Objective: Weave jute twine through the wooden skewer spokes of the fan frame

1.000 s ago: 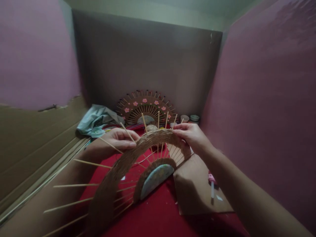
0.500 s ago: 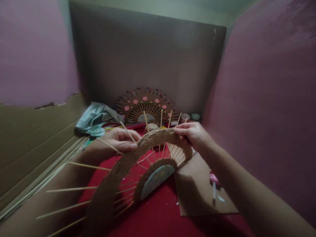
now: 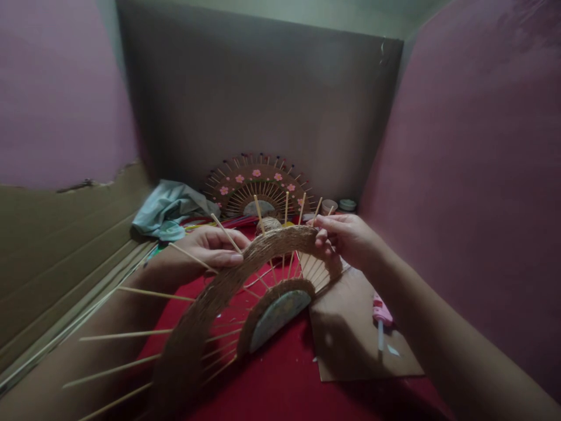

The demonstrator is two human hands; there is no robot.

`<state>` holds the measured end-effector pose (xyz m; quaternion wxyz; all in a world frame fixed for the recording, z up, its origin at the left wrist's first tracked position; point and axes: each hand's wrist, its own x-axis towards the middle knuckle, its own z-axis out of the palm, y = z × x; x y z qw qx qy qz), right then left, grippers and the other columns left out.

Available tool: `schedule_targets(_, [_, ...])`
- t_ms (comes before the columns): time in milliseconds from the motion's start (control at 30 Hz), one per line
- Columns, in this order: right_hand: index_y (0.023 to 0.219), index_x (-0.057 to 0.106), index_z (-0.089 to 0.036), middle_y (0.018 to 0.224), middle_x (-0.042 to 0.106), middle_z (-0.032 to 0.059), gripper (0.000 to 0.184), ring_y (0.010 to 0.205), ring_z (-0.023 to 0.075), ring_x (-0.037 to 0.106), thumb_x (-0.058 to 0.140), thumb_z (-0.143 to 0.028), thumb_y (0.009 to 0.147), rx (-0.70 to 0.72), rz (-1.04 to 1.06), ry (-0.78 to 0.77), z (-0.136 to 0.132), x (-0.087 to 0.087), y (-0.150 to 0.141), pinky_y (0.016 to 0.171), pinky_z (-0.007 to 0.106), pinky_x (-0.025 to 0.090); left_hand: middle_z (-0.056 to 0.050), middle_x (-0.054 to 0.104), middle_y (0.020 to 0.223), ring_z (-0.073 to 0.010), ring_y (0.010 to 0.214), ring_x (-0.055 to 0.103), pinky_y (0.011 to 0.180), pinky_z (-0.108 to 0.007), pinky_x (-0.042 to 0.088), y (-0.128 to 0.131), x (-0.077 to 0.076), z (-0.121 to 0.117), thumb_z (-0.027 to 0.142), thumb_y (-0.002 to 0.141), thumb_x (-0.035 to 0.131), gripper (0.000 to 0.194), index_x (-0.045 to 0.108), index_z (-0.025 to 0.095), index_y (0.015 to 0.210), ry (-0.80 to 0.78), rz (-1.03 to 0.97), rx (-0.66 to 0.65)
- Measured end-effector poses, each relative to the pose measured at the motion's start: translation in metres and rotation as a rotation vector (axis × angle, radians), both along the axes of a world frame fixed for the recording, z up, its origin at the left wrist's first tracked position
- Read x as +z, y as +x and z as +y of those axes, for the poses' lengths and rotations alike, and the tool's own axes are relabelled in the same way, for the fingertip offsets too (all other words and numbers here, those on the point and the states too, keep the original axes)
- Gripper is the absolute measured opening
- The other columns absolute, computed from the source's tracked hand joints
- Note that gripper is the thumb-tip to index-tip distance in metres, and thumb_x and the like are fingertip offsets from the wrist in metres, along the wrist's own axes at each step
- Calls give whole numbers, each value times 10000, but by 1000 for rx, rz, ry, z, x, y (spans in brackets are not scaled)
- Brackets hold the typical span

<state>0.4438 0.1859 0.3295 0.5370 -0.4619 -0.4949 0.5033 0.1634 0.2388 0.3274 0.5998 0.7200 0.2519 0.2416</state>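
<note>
A half-round fan (image 3: 280,238) of thin wooden sticks with a wide band of woven brown twine stands tilted before me. Around its pale half-disc centre runs a narrower twine band. My left hand (image 3: 219,247) is closed on the upper left of the wide band, thumb in front and fingers behind. At the upper right, my right hand (image 3: 346,237) has its thumb and forefinger pinched together beside the stick tips, just above the band; what they pinch, if anything, is too small to make out. A ball of twine (image 3: 269,224) lies behind the band.
A finished-looking fan with pink flowers (image 3: 256,173) leans at the back wall. Left of it lies a crumpled pale-blue cloth (image 3: 169,204). Small jars (image 3: 347,204) stand at the back right. A pink glue gun (image 3: 382,310) rests on a cardboard sheet (image 3: 350,345) over the red tabletop (image 3: 272,380).
My right fingers have lifted from the band's top edge to the stick tips, and the lower fingers have uncurled a little. My left hand keeps its hold on the fan.
</note>
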Motion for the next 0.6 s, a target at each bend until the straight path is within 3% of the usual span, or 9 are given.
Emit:
schedule_targets(200, [728, 667, -108, 481, 599, 1, 138, 357, 54, 463, 701, -230, 673, -96, -104, 36, 1, 1, -5, 334, 162, 341, -18, 630, 694, -99, 579, 535, 509, -169, 384, 1, 1, 0, 282, 684, 715, 196, 694, 164, 839, 0, 1, 0])
schedule_targets(600, [627, 625, -139, 408, 516, -43, 189, 324, 43, 410, 694, -310, 671, -101, -218, 106, 4, 0, -6, 309, 156, 277, -14, 607, 662, -94, 545, 504, 481, -172, 368, 1, 1, -1, 292, 692, 697, 183, 690, 171, 829, 25, 32, 8])
